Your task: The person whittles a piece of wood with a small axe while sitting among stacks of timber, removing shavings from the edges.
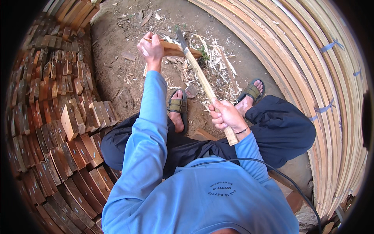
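My left hand [151, 48] is closed around the near end of a reddish-brown piece of wood [173, 49], held out in front of my feet. My right hand [227, 116] grips the lower part of the long, pale wooden handle of a chopping knife [199, 74]. Its dark, narrow blade [180, 39] points away from me and crosses over the wood, so part of the wood is hidden. Whether blade and wood touch, I cannot tell. Pale wood shavings [220, 64] lie thick on the ground around the wood's far end.
Stacked short wood blocks [50, 117] rise along the left. Long planks [311, 66], tied with bluish strips, curve along the right. My sandalled feet [178, 111] rest on the dirt ground [113, 70] below the work. A black cable [288, 177] runs across my shirt.
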`<state>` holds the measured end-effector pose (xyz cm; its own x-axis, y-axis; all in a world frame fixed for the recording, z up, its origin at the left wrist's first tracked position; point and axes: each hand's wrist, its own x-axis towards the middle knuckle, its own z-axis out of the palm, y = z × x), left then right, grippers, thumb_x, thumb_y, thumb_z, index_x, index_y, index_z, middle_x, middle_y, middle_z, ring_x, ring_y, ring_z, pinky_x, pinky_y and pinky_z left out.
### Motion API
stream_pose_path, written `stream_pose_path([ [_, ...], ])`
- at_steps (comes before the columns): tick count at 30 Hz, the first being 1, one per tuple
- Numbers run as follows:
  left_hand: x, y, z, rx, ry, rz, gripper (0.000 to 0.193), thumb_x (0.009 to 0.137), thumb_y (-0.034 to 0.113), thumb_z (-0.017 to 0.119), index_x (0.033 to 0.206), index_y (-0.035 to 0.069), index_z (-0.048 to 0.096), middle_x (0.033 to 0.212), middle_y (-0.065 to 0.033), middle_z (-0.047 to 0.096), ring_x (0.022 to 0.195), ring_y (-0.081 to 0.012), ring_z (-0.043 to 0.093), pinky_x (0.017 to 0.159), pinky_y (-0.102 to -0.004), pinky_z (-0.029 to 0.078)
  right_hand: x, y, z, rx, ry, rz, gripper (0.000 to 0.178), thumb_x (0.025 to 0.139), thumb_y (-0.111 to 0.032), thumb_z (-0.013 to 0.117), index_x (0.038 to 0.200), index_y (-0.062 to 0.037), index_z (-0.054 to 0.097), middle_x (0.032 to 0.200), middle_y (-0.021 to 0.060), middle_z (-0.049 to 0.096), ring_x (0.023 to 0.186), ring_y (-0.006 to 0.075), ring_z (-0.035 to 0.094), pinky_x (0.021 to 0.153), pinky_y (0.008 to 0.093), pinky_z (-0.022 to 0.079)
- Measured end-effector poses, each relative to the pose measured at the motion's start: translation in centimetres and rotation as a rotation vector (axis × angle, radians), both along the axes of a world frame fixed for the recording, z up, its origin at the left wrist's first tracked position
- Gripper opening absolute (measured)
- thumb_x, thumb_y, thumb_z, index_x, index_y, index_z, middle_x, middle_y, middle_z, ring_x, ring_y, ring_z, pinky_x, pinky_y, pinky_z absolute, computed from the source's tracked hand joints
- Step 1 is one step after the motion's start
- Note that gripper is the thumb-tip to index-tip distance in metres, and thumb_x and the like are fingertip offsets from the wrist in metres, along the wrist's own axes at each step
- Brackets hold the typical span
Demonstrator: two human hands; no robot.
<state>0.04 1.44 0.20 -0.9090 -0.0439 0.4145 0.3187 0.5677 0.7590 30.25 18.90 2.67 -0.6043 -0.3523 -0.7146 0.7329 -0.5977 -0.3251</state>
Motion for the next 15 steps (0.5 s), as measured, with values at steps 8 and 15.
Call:
stream_pose_path([
  [8, -0.6, -0.6, 0.0, -0.024, -0.013, 0.018, 0.032, 0.078, 0.018, 0.048, 0.062, -0.004, 0.063, 0.063, -0.0198, 0.067, 0.058, -0.0352, 0.063, 0.066, -0.0429, 0.051, 1.0, 0.5, 3.9, 0.288, 0.087, 0.059, 0.034, 0.104, -0.039, 0.051, 0.088, -0.01, 0.047, 0.062, -0.0071, 0.039, 0.044, 0.0021, 0.033, 0.037, 0.0211, 0.027],
  [15, -2.1, -4.6, -2.1, 0.012, -0.056, 0.106, 0.039, 0.081, 0.019, 0.044, 0.061, -0.007, 0.066, 0.064, -0.0174, 0.07, 0.062, -0.0313, 0.065, 0.073, -0.039, 0.052, 4.2, 4.6, 5.8, 0.671, 0.155, 0.026, 0.043, 0.106, -0.043, 0.044, 0.084, -0.0077, 0.053, 0.063, -0.0023, 0.048, 0.044, 0.0036, 0.043, 0.038, 0.0227, 0.034],
])
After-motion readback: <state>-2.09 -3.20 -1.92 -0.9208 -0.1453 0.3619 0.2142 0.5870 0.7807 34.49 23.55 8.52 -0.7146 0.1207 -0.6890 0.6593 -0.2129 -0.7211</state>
